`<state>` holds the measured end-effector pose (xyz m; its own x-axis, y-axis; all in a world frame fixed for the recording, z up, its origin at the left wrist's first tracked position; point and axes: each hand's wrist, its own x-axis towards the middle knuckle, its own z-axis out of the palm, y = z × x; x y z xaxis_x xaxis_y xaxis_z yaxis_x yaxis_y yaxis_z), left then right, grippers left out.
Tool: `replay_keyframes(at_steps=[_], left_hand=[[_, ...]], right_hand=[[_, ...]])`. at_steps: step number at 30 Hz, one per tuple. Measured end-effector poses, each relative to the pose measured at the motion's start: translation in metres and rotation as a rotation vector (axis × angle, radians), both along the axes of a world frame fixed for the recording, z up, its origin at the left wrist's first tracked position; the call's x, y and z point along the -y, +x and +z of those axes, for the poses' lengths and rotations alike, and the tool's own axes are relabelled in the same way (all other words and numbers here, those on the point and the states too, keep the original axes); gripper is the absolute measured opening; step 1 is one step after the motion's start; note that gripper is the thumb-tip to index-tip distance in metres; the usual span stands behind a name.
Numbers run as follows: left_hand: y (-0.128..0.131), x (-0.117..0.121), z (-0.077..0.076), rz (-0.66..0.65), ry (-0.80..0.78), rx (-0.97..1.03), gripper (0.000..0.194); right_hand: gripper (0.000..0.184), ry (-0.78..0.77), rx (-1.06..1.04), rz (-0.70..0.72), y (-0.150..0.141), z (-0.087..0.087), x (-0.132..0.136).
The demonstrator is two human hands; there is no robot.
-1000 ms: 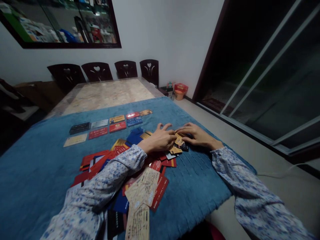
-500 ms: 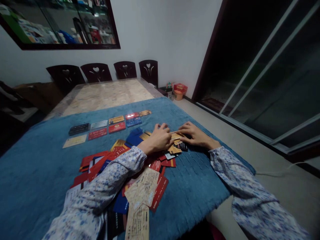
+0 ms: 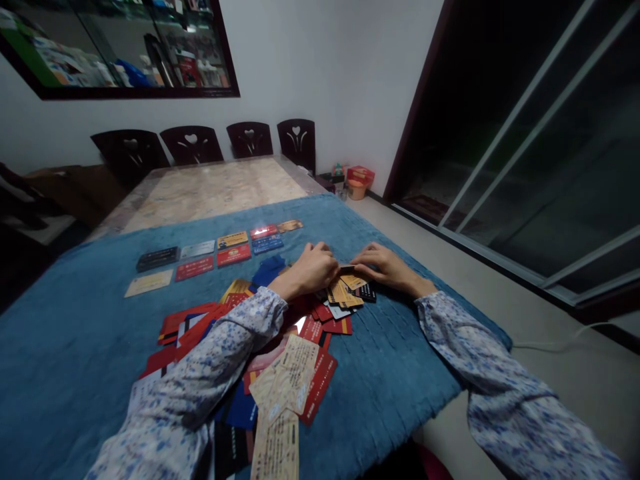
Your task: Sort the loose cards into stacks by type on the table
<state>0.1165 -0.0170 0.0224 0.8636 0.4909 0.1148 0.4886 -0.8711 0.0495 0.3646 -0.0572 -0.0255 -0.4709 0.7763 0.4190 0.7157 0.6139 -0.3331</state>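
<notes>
Over the right side of a loose pile of cards, my left hand (image 3: 313, 269) and my right hand (image 3: 387, 268) face each other with curled fingers. Between them a thin dark-edged card (image 3: 347, 269) shows, gripped at its two ends; whether it is one card or a small stack I cannot tell. Just below my fingers lie yellow cards (image 3: 343, 293) and a black card (image 3: 367, 292). Closer to me are a red card (image 3: 320, 387) and beige cards (image 3: 277, 440) with printed text. My left forearm hides part of the pile.
Beyond the pile, cards sit in two rows on the blue cloth (image 3: 390, 373), among them a black stack (image 3: 158, 258), a red card (image 3: 233, 255) and a blue card (image 3: 267, 244). Dark chairs (image 3: 250, 140) stand behind the marble tabletop (image 3: 220, 183). The table's right edge borders the floor.
My left hand has drawn slightly left and its fingers have curled in more. More of the yellow cards beneath shows, and a dark card edge now appears between my hands.
</notes>
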Motion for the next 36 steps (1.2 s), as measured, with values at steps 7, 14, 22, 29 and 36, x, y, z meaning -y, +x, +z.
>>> replay_keyframes(at_steps=[7,14,22,29,36], left_hand=[[-0.011,-0.014,-0.002,0.002,-0.037,0.111,0.028],[-0.014,-0.023,-0.005,0.037,-0.046,0.157,0.028],[-0.02,-0.035,-0.016,0.11,-0.073,0.267,0.025],[-0.022,-0.038,-0.022,0.18,-0.091,0.325,0.028],[-0.022,-0.037,-0.02,0.198,-0.093,0.35,0.026]], right_hand=[[0.028,0.033,0.016,-0.075,-0.003,-0.006,-0.009],[0.024,-0.018,0.053,-0.154,-0.008,0.007,-0.016],[0.016,-0.059,0.086,-0.198,-0.018,0.014,-0.034],[0.015,-0.088,0.003,-0.212,-0.02,-0.001,-0.039],[0.014,-0.038,-0.131,-0.206,-0.017,0.002,-0.038]])
